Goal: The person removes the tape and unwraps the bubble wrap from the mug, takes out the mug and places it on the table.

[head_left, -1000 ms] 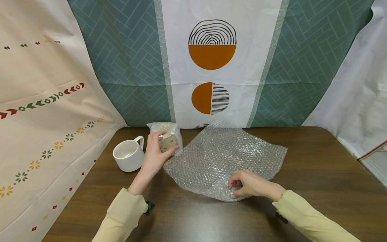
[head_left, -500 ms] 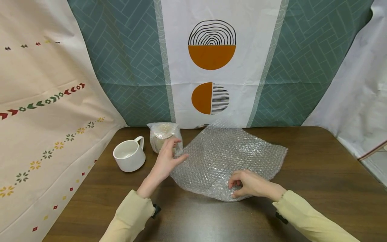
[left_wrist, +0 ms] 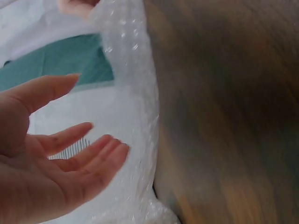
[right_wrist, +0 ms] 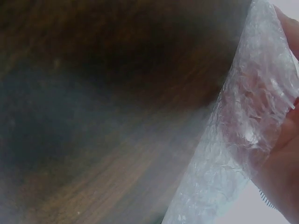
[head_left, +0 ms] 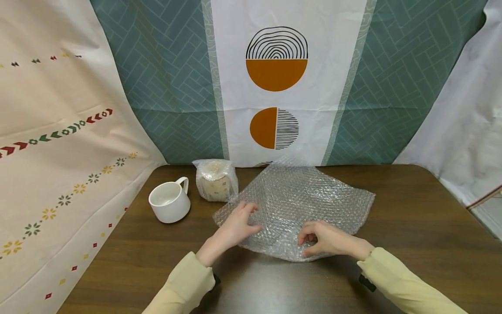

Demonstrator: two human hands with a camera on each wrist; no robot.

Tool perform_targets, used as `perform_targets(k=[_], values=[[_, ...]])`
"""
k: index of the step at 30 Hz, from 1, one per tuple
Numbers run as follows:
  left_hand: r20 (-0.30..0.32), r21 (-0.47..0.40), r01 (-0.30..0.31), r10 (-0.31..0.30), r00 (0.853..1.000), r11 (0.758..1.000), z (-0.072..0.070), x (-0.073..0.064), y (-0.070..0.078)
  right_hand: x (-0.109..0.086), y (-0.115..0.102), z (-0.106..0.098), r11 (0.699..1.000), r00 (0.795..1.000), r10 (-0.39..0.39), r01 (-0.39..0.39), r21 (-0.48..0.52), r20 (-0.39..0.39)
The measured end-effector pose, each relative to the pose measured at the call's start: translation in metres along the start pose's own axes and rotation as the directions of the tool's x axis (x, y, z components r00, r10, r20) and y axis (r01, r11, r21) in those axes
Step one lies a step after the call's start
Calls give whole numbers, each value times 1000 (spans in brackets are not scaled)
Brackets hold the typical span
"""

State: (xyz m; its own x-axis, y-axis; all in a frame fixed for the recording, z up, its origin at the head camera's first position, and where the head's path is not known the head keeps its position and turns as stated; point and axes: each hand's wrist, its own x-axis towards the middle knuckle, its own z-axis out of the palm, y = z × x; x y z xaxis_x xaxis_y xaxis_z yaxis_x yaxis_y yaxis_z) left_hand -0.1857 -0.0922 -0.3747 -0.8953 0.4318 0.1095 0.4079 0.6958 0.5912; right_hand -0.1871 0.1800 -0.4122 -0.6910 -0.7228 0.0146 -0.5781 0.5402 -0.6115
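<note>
A sheet of bubble wrap (head_left: 290, 203) spreads over the middle of the table, its far corner reaching up against the back cloth. My right hand (head_left: 329, 240) pinches the sheet near its front edge; in the right wrist view the wrap (right_wrist: 250, 102) is bunched between thumb and fingers. Over the sheet's left part is my left hand (head_left: 235, 226), fingers relaxed and apart. The left wrist view shows that hand (left_wrist: 60, 154) with nothing between thumb and fingers, close to the wrap. Whether its fingertips touch the sheet, I cannot tell.
Left on the table, a white mug (head_left: 170, 204) stands upright with its handle toward the back. Beside it, behind my left hand, is a cup-like object in bubble wrap (head_left: 216, 185). Patterned cloths (head_left: 176, 87) hang along the table's back and left sides.
My left hand has moved away from the wrapped object, rightward and nearer to me, over the sheet's left part. My right hand has kept its place on the bubble wrap.
</note>
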Motion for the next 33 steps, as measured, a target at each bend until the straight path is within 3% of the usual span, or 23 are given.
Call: perform_targets(k=[4, 7, 12, 17, 21, 25, 30, 33], values=[[126, 80, 34, -44, 991, 996, 9, 1, 0, -1, 0, -1, 1000, 1000, 0, 0, 18, 6], [183, 119, 31, -53, 982, 992, 14, -1, 0, -3, 1, -2, 999, 1000, -15, 15, 50, 1], [192, 173, 3, -36, 981, 985, 19, -3, -3, -4, 2, -8, 990, 995, -80, 86, 112, -52], [192, 180, 11, -46, 980, 984, 22, -3, -4, -7, 4, -20, 995, 987, -84, 91, 49, -138], [204, 180, 31, -68, 977, 983, 22, -2, -4, -9, 8, -32, 998, 976, -35, 23, -56, -217], [210, 184, 31, -71, 975, 982, 22, -2, -3, -13, 17, -42, 982, 966, 43, -88, -169, -256], [220, 205, 23, -69, 973, 979, 23, -1, -2, -24, 27, -47, 938, 960, 197, -243, -248, -197], [225, 222, 5, -56, 973, 975, 24, 1, 0, -30, 31, -46, 915, 953, 259, -294, -278, -158]])
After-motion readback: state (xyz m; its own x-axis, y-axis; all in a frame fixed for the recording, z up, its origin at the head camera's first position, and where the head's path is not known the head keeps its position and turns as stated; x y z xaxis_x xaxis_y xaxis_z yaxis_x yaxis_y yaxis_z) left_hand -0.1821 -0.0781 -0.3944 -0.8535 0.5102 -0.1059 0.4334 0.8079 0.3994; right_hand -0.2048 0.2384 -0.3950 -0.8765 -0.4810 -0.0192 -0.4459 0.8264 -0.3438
